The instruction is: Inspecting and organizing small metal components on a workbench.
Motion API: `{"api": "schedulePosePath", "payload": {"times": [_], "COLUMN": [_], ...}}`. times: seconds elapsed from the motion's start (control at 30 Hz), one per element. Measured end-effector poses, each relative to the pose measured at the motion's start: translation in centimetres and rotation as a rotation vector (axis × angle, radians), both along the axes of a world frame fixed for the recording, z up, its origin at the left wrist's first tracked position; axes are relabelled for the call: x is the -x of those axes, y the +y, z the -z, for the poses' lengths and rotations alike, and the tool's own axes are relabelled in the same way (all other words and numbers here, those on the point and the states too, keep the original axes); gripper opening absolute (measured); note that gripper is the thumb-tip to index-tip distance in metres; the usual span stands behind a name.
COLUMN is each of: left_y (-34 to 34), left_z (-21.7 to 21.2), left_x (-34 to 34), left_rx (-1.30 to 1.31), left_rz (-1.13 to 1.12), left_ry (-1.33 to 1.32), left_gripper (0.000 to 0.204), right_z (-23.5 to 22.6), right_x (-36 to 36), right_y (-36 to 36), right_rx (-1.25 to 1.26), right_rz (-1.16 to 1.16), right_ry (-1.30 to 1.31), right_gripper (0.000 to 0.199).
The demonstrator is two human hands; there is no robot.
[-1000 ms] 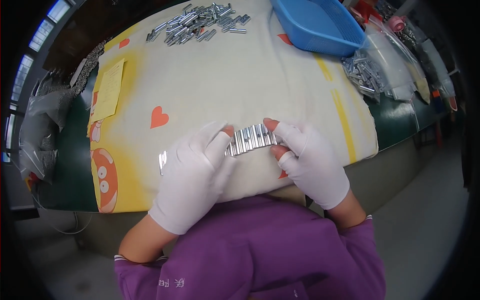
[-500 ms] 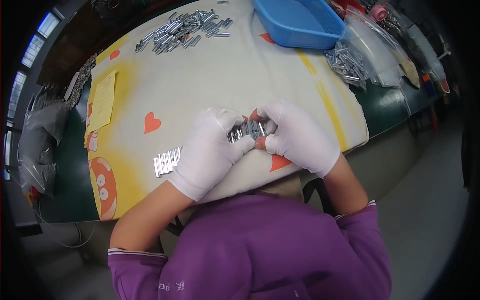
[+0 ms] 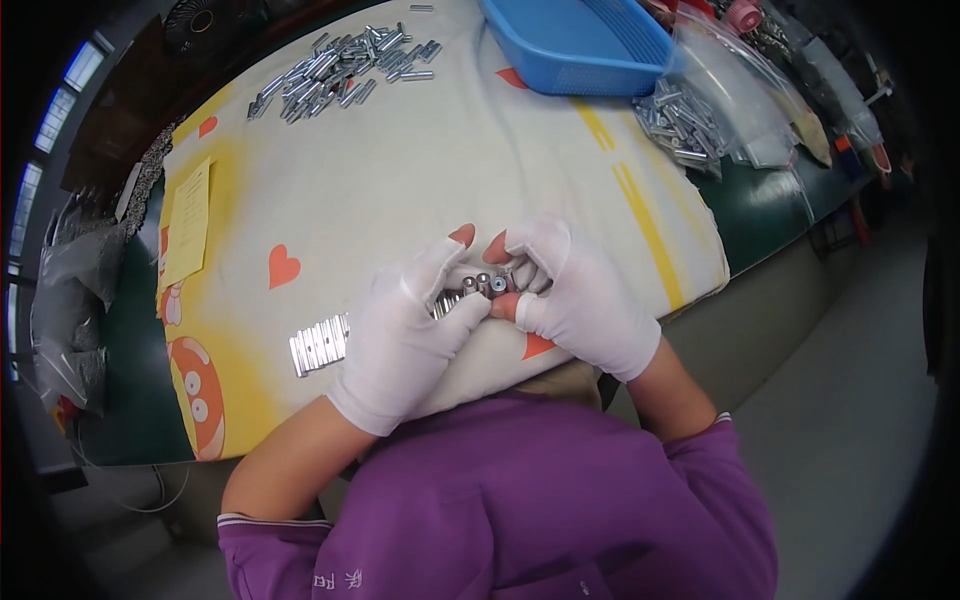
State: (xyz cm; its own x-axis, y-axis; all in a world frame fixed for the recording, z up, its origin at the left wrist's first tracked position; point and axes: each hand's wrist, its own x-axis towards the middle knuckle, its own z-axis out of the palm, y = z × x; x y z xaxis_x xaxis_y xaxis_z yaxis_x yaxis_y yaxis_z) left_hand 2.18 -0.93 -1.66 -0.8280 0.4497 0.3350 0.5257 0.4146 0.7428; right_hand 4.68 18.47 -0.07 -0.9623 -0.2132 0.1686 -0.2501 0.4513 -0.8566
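Between my hands are several short, shiny metal tubes (image 3: 484, 284), with round ends now facing up. My right hand (image 3: 590, 295), in a white glove with bare thumb and index tips, curls round the right side of the group, thumb in front. On the left side, my similarly gloved left hand (image 3: 395, 335) has its thumb against the tubes and its index fingertip raised off them; its other fingers are partly hidden. A side-by-side row of metal tubes (image 3: 320, 343) lies on the cloth, running behind my left hand.
A loose pile of metal tubes (image 3: 335, 72) lies at the far left of the pale cloth (image 3: 400, 170). At the far right are a blue plastic basket (image 3: 590, 75) and a clear bag of tubes (image 3: 685, 125). A yellow paper slip (image 3: 188, 225) lies at the left edge.
The tubes between my hands have turned from lying lengthwise to showing their round ends. My left index fingertip has lifted away from them. The whole view has shifted slightly.
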Motion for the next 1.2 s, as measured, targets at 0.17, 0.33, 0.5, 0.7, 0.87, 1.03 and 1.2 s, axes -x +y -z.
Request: {"api": "schedulePosePath", "payload": {"times": [0.17, 0.33, 0.5, 0.7, 0.87, 1.03, 1.2], "left_y": [-0.1, -0.2, -0.4, -0.3, -0.3, -0.1, -0.6], "left_z": [0.3, 0.0, 0.1, -0.9, -0.9, -0.2, -0.5], "left_x": [0.3, 0.3, 0.6, -0.2, -0.3, -0.2, -0.5], "left_rx": [-0.04, 0.057, 0.025, 0.123, 0.073, 0.023, 0.016], "left_rz": [0.048, 0.009, 0.086, 0.058, 0.085, 0.063, 0.038], "left_ry": [0.024, 0.02, 0.033, -0.076, -0.097, -0.023, -0.054], "left_gripper": [0.053, 0.058, 0.066, 0.089, 0.088, 0.085, 0.074], "right_z": [0.3, 0.1, 0.0, -0.9, -0.8, -1.3, -2.3], "right_x": [0.1, 0.3, 0.6, 0.6, 1.1, 1.1, 0.7], "right_y": [-0.1, -0.1, 0.0, -0.7, -0.9, 0.5, 2.3], "right_rx": [0.022, 0.017, -0.075, -0.339, -0.544, -0.447, -0.508], "right_rz": [0.002, 0.011, -0.017, -0.193, -0.352, -0.248, -0.053], "right_ry": [0.001, 0.013, 0.098, 0.23, 0.449, 0.554, 0.616], "right_gripper": [0.039, 0.036, 0.034, 0.029, 0.02, 0.018, 0.014]}}
